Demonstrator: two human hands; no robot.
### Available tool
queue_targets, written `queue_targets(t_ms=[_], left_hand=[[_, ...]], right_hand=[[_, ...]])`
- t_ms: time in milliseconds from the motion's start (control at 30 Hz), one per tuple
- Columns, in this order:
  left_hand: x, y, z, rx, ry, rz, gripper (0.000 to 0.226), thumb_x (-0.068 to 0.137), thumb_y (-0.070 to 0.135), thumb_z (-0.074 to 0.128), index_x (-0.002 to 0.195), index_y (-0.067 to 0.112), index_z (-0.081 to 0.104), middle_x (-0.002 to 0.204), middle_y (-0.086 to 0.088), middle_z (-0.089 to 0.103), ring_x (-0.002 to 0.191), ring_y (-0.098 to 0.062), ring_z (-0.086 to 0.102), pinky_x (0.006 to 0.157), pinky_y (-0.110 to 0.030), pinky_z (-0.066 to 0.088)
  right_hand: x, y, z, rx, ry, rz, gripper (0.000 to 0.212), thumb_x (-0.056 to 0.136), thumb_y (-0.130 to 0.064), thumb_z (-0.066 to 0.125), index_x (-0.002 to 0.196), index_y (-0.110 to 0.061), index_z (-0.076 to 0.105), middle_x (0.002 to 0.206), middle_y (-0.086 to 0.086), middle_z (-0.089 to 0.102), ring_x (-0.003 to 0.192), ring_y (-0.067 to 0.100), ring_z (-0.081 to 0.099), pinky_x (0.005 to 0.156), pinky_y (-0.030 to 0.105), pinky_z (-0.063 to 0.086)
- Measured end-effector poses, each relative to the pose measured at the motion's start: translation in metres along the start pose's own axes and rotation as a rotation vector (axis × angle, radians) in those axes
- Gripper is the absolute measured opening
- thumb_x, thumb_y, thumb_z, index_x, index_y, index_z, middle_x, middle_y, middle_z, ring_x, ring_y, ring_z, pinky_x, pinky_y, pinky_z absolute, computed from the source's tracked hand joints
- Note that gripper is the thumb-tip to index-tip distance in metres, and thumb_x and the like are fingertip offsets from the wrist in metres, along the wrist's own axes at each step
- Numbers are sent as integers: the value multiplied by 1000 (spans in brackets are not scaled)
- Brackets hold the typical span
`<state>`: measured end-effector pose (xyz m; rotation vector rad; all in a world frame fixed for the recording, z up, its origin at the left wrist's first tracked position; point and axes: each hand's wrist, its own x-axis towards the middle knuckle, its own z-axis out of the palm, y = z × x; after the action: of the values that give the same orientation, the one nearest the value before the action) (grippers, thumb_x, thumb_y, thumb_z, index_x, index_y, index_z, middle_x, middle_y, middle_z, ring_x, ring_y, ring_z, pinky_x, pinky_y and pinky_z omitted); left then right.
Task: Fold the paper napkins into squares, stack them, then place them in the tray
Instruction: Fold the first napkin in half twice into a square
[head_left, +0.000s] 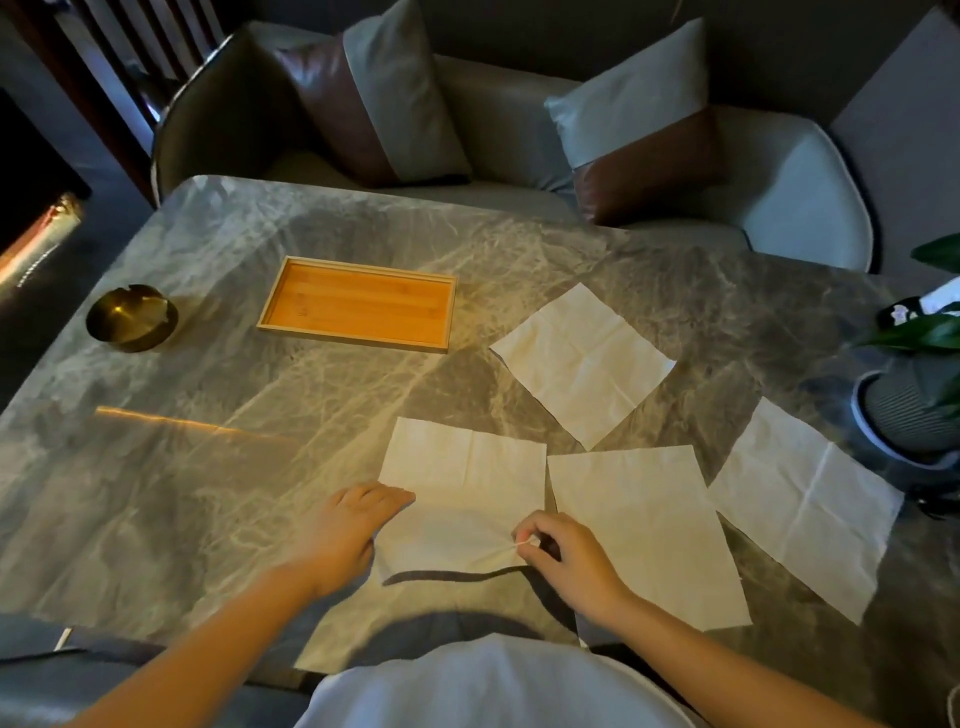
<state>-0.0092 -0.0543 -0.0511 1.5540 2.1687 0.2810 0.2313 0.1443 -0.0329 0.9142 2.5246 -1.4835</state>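
Note:
Several white paper napkins lie unfolded on the marble table (208, 467). The nearest napkin (467, 499) sits in front of me. My left hand (343, 535) rests flat on its left edge, fingers straight. My right hand (566, 556) pinches its lower right corner, and the near edge is lifted off the table. Other napkins lie to the right (644, 530), far right (800, 504) and behind (582, 364). Another napkin (343, 639) lies at the table's near edge, partly hidden by my body. The wooden tray (358, 304) stands empty at the back left.
A brass ashtray (132, 317) sits left of the tray. A potted plant in a grey ribbed pot (909, 405) stands at the right edge, touching the far right napkin. A sofa with cushions (395, 98) runs behind the table.

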Motion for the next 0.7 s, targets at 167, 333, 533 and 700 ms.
queue_targets(t_ms=[167, 333, 533, 700], left_hand=[[-1, 14, 2, -124, 96, 14, 37, 88, 27, 59, 125, 27, 57, 131, 5, 58, 122, -16, 52, 100, -37, 45], [-7, 18, 2, -265, 103, -153, 15, 92, 20, 55, 96, 30, 64, 93, 6, 69, 83, -15, 62, 72, -36, 52], [-13, 19, 7, -356, 116, -252, 25, 90, 13, 53, 98, 35, 61, 84, 20, 69, 71, 3, 60, 58, -12, 44], [-16, 20, 14, -388, 170, -355, 17, 90, 19, 56, 99, 33, 60, 79, 15, 64, 66, 0, 56, 53, -10, 37]], right_hand=[[-9, -1, 1, 128, -11, 44, 15, 91, -21, 62, 84, -34, 59, 89, -14, 64, 88, 9, 61, 79, 23, 53], [-14, 7, -2, -78, -161, 50, 59, 72, -40, 75, 119, -51, 42, 123, -32, 41, 111, -10, 43, 90, 14, 43], [-9, 12, 11, -150, -28, 95, 17, 88, -29, 63, 105, -31, 61, 104, -14, 60, 89, 7, 58, 84, 33, 54], [2, 7, 14, -27, 60, 222, 6, 92, -36, 57, 88, -32, 60, 80, -5, 67, 77, 14, 64, 73, 33, 55]])
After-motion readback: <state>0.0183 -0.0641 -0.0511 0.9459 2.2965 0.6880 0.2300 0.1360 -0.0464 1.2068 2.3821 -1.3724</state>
